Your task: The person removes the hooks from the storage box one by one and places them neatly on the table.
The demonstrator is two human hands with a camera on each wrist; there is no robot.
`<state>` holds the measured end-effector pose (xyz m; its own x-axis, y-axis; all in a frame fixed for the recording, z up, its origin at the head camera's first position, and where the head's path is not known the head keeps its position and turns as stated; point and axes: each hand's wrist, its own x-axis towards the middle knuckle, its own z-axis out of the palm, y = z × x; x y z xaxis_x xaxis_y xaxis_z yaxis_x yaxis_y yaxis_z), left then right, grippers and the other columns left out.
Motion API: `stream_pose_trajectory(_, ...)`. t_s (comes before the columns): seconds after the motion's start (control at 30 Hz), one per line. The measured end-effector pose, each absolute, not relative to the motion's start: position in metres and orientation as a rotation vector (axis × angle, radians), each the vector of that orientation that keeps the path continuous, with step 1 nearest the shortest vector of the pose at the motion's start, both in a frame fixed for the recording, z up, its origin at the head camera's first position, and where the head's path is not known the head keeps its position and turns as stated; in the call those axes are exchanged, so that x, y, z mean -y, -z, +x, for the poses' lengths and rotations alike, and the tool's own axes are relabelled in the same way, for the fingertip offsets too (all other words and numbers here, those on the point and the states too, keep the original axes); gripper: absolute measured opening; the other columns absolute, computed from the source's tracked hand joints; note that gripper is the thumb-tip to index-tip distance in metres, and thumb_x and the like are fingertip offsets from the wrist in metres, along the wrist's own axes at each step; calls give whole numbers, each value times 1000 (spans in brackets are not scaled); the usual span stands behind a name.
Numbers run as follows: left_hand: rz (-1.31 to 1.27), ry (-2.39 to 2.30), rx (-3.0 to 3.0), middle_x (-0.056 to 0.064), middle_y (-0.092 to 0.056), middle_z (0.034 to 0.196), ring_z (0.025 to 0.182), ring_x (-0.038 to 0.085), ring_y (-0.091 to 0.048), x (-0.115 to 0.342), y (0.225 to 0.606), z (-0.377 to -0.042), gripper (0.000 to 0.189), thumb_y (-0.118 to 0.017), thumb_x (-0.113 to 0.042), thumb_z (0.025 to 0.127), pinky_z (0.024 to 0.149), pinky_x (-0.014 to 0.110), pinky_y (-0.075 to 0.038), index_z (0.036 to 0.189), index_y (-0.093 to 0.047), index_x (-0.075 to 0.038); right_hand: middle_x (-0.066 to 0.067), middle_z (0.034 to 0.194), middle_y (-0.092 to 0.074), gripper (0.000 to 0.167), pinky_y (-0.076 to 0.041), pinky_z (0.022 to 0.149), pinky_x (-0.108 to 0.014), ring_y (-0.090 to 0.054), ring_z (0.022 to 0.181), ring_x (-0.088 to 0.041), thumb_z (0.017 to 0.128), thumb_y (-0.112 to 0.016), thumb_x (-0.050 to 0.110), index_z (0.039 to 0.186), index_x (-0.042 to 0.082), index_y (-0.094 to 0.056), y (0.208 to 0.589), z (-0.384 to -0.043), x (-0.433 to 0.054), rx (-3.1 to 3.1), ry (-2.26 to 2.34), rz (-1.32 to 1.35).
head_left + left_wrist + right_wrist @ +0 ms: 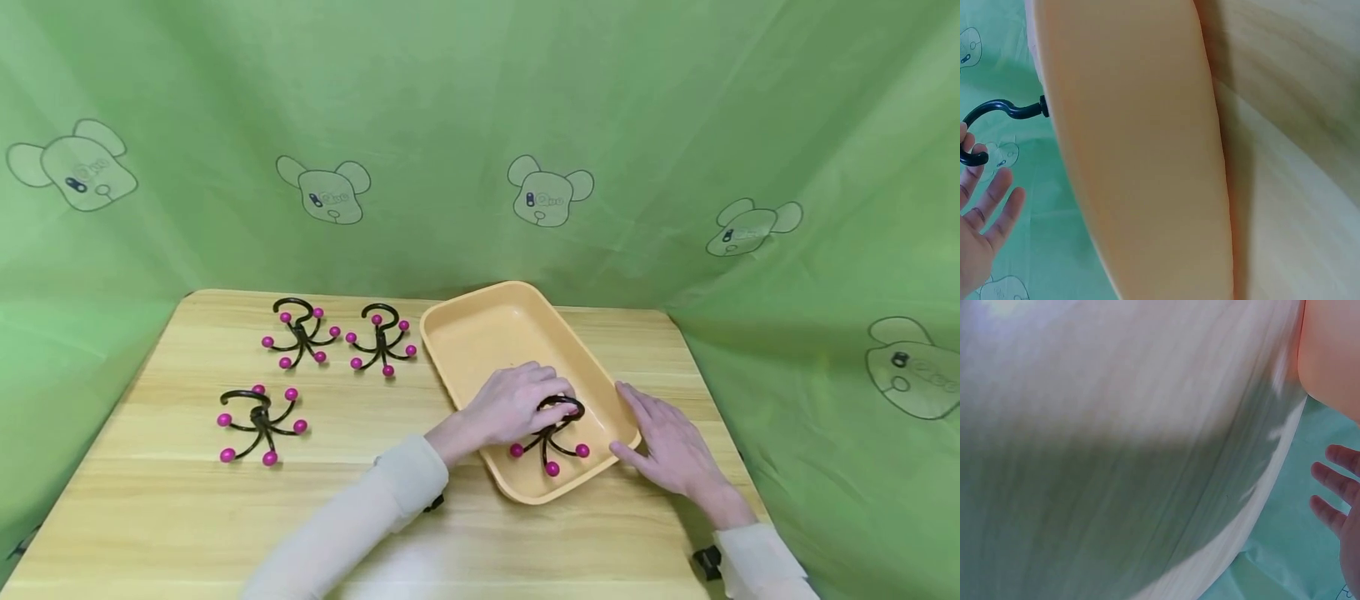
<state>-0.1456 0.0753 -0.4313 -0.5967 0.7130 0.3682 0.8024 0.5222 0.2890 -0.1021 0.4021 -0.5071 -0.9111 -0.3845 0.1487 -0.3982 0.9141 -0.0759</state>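
In the tan tray [480, 329], a black multi-prong hook hanger [550, 442] with pink ball tips has its large curved hook pinched by my left hand [517, 404]. The left wrist view shows that hook [1007, 106] above the tray rim, with the other fingers [1004, 219] loosely extended. At the tray's near right corner, my right hand [667, 442] rests against the outer side, fingers and thumb spread. Three like hangers lie on the table left of the tray: one at the back left [302, 333], one beside the tray [382, 340], and one nearer the front [260, 421].
Everything stands on a light wood table [150, 500]. A green curtain [435, 125] printed with bear heads encloses the back and both sides. The tray sits at an angle, its far end close to the table's back edge.
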Motion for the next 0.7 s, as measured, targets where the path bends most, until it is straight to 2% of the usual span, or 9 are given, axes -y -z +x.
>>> stream_pose_trajectory(0.23, -1276, 657, 2515, -10, -70, 101, 91, 9, -64, -62, 424, -150, 26, -57, -46, 108, 71, 23, -54, 118, -72, -28, -23, 165, -42, 101, -38, 120, -66, -51, 142, -47, 92, -72, 52, 170, 14, -18, 507, -102, -402, 2949, -158, 600)
stream_pose_trajectory(0.7, -1221, 669, 2534, -5, -71, 105, 93, 13, -65, -32, 402, -152, 27, -59, -44, 107, 72, 27, -56, 119, -73, -24, -23, 165, -43, 100, -39, 120, -65, -52, 141, -47, 94, -69, 54, 169, 13, -19, 508, -103, -403, 2938, -158, 614)
